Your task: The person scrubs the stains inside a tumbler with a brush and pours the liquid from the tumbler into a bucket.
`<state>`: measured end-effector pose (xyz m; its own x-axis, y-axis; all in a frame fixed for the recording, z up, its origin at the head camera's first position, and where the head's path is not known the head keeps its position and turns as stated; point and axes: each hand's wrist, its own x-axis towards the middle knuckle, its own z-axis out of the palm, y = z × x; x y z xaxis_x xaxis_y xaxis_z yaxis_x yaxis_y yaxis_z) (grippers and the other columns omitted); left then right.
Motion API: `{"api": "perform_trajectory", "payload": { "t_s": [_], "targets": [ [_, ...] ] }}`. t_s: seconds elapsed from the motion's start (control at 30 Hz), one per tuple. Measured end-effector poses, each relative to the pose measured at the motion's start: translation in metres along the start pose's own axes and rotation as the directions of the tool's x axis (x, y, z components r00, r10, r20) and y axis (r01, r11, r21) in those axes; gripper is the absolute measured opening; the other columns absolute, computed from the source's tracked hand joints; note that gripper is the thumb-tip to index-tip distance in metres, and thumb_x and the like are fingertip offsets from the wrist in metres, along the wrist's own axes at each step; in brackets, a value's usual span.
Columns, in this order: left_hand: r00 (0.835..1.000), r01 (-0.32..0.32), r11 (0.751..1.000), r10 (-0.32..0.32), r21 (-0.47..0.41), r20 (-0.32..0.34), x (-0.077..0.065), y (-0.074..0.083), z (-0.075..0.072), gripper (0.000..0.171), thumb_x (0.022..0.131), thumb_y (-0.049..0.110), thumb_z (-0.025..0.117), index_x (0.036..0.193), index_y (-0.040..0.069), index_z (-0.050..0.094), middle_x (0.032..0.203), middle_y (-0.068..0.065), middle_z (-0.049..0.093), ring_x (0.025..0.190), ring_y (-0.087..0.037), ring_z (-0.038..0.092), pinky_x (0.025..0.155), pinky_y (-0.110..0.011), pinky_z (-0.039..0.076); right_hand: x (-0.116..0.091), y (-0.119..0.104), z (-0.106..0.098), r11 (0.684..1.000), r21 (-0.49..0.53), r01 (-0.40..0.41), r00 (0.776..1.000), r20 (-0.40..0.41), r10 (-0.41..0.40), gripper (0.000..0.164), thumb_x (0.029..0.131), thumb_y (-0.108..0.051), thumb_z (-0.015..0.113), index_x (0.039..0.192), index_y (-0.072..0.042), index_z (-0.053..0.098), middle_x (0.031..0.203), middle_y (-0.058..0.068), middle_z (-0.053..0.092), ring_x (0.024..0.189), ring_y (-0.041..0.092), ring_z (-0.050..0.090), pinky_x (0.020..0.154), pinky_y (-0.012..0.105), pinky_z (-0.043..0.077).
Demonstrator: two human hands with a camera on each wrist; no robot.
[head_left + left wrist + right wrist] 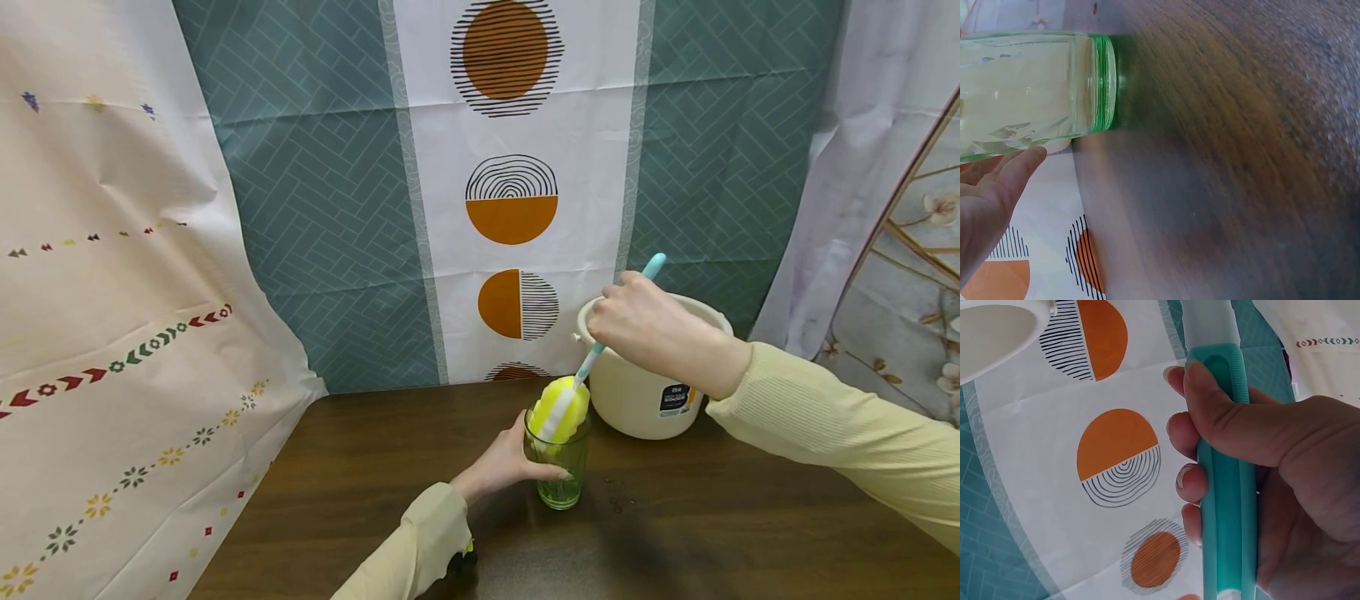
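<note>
A green-tinted drinking glass [562, 479] stands upright on the brown wooden table, and my left hand [510, 458] grips its side with the thumb in front. In the left wrist view the base of the glass [1035, 87] and some fingers of that hand [991, 194] show. My right hand [637, 321] holds a sponge bottle brush by its turquoise handle [1229, 487], with the thumb pressed along it. The brush's yellow sponge head [566, 408] is tilted and partly inside the mouth of the glass; its lower end shows faintly through the glass.
Close behind the glass, to its right, stands a cream bucket [637, 400] with a dark label, partly hidden by my right hand. Patterned cloths [315, 167] hang behind the table [360, 467] and at its left. Small dark specks lie on the wood right of the glass.
</note>
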<state>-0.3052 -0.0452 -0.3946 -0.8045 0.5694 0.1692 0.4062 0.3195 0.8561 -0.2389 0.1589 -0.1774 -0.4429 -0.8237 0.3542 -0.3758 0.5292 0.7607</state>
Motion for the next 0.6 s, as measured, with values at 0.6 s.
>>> {"api": "perform_trajectory", "payload": {
  "t_s": [0.6],
  "targets": [
    [1.0,-0.015,1.0,0.015,-0.013,0.004,-0.007,0.015,-0.001,0.084,0.069,0.023,0.08,0.133,0.009,0.028,0.111,0.005,0.052,0.097,-0.011,0.052,0.082,-0.031,0.041,-0.001,-0.001,0.004,0.999,-0.043,-0.029,1.0,0.006,0.029,0.038,0.064,-0.001,0.078,0.048,-0.012,0.044,0.048,0.003,0.039,0.047,0.017,0.038,0.048,0.027,0.029]
  ]
}}
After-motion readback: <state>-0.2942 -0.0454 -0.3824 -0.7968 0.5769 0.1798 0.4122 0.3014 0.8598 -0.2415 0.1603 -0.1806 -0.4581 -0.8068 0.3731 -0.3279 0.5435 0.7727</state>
